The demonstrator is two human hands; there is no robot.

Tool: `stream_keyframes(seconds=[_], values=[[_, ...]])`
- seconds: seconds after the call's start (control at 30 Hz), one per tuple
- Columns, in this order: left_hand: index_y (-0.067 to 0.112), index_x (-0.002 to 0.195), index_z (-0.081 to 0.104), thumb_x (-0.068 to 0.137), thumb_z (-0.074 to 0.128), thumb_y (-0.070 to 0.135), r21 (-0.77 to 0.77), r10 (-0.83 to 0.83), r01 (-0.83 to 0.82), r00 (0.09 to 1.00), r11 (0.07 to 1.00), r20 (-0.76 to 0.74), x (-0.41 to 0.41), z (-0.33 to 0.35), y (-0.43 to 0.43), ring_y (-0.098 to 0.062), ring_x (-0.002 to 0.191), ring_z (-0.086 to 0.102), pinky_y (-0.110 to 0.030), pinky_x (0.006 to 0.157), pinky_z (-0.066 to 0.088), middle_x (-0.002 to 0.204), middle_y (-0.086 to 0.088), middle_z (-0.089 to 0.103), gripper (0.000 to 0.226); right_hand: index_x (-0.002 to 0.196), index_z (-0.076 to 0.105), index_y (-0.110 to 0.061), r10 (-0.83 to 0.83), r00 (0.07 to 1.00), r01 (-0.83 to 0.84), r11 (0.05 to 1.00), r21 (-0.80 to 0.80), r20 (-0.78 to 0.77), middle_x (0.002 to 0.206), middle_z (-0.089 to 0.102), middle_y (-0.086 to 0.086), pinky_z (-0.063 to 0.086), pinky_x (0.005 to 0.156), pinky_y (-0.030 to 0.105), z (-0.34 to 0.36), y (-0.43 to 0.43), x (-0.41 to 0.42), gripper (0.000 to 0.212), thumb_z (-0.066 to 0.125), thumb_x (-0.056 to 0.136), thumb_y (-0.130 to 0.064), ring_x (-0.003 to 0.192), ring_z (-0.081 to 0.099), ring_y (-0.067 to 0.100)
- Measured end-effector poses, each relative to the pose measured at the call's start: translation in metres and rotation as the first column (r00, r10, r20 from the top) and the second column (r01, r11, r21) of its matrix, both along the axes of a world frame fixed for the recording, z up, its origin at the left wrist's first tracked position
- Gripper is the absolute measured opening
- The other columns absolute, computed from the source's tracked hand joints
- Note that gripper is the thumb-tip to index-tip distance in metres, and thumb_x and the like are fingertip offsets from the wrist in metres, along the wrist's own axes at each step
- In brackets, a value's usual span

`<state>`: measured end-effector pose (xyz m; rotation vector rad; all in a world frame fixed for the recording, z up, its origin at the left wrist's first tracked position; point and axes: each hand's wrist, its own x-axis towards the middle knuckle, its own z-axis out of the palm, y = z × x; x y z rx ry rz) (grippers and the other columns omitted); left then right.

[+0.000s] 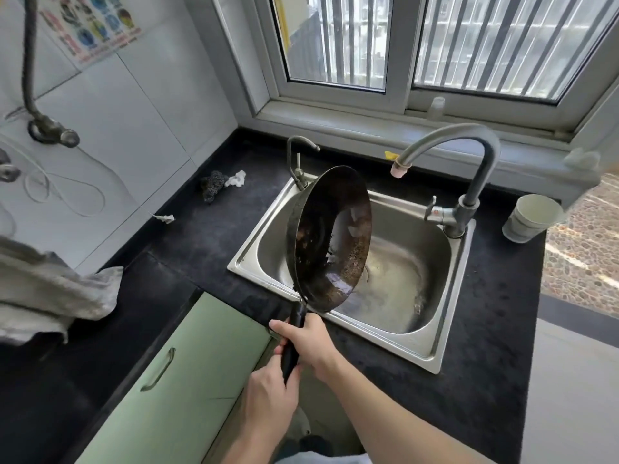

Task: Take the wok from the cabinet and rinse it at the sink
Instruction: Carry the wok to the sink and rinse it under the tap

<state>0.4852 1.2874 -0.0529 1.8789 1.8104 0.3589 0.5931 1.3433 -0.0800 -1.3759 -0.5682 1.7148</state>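
A black wok (330, 239) with brown residue inside is tilted steeply on its side over the left half of the steel sink (432, 343), its open face turned right. Both hands grip its black handle: my right hand (310, 341) is higher, close to the pan, and my left hand (268, 393) holds the handle's end. The tall grey faucet (469, 155) arches over the sink from the right rear, its spout above and to the right of the wok. No water stream is visible.
A smaller tap (296, 162) stands at the sink's back left. A steel scourer (212, 185) and white scrap lie on the black counter (201, 242). Stacked paper cups (531, 217) sit right of the faucet. A grey cloth (50, 289) lies left; green cabinet door (187, 373) below.
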Motion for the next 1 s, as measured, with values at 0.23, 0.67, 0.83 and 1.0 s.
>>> stream_keyframes(seconds=[0.23,0.67,0.83,1.0], values=[[0.011,0.105,0.064,0.097,0.057,0.034,-0.402,0.283,-0.133,0.896,0.906,0.342,0.009,0.002,0.003,-0.023,0.057,0.060,-0.030,0.050,0.040,0.073,0.000,0.064,0.026,0.080,0.049,-0.008,0.026,1.000,-0.025,0.996,0.088,-0.015,0.054,0.055,0.002,0.059,0.060,0.034,-0.004,-0.006,0.010,0.021,0.064,0.093,-0.001,0.056,0.069,0.021],[0.018,0.080,0.061,0.100,0.051,0.034,-0.448,0.352,-0.120,0.803,0.886,0.481,0.014,-0.007,0.004,-0.009,0.042,0.034,-0.027,0.044,0.028,0.047,0.010,0.040,0.027,0.081,0.049,-0.011,0.048,0.997,-0.040,0.991,0.130,-0.056,0.058,0.057,0.004,0.048,0.058,0.037,0.001,-0.003,0.013,0.028,0.071,0.092,-0.025,0.052,0.064,0.025],[0.015,0.105,0.069,0.092,0.054,0.048,-0.352,0.249,-0.084,0.856,0.932,0.453,0.011,-0.006,0.007,-0.028,0.061,0.057,-0.037,0.059,0.039,0.065,-0.005,0.065,0.039,0.087,0.046,-0.009,-0.053,0.983,0.072,0.992,0.103,-0.177,0.057,0.048,0.003,0.057,0.065,0.041,-0.002,-0.003,0.007,0.025,0.067,0.096,-0.020,0.040,0.050,0.018],[0.008,0.106,0.066,0.099,0.051,0.035,-0.277,0.148,-0.042,0.915,0.960,0.376,0.007,-0.013,0.006,-0.039,0.098,0.060,-0.019,0.056,0.036,0.099,-0.022,0.066,0.032,0.077,0.045,-0.010,-0.047,0.979,0.073,0.989,0.125,-0.197,0.055,0.043,0.004,0.060,0.066,0.040,-0.005,-0.004,0.010,0.029,0.062,0.099,-0.019,0.039,0.049,0.016]])
